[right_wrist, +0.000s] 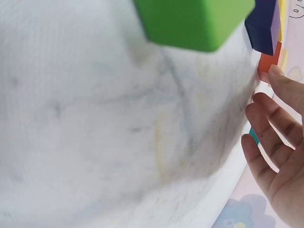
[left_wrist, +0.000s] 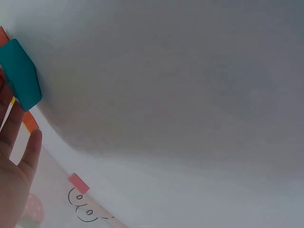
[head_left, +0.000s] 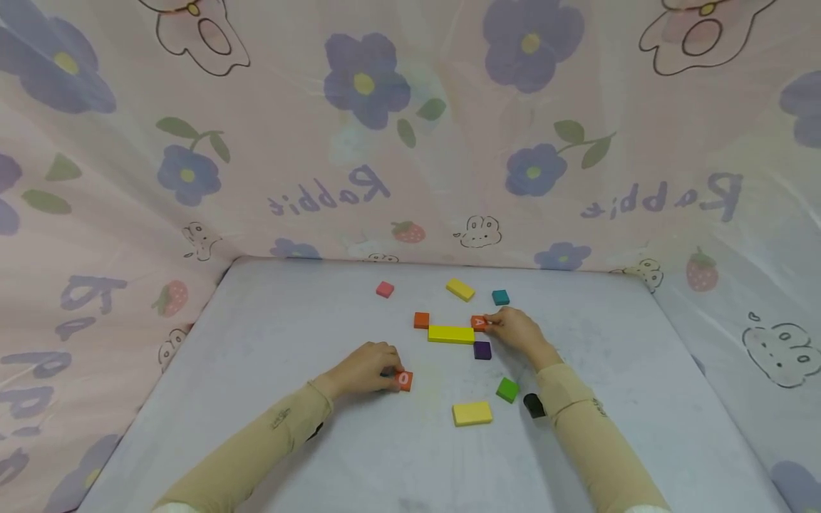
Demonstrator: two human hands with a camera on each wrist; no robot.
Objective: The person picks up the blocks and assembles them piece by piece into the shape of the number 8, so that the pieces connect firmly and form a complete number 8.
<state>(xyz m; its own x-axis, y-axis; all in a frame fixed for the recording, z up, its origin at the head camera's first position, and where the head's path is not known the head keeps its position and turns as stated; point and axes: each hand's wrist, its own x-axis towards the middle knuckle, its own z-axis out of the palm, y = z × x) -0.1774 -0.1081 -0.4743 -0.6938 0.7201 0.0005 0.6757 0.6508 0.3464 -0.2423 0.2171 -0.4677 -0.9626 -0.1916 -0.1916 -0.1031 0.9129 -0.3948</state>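
Observation:
My left hand (head_left: 367, 368) grips an orange square block (head_left: 404, 381) marked "O" at its right edge. In the left wrist view, a teal block (left_wrist: 21, 73) shows close against the left fingers; whether they hold it I cannot tell. Farther right, my right hand (head_left: 518, 331) pinches the right side of an orange block (head_left: 478, 323) marked "A", its other fingers spread apart in the right wrist view. That block touches the right end of a long yellow block (head_left: 451, 334). A plain orange block (head_left: 421, 320) sits at the yellow block's left end, and a purple block (head_left: 482, 350) below its right end.
A pink block (head_left: 385, 289), a yellow block (head_left: 460, 289) and a teal block (head_left: 500, 297) lie toward the back. Nearer are a green block (head_left: 507, 390), another yellow block (head_left: 472, 414) and a black object (head_left: 534, 405) by the right sleeve. Printed curtains (head_left: 449, 157) bound the white table (head_left: 288, 306).

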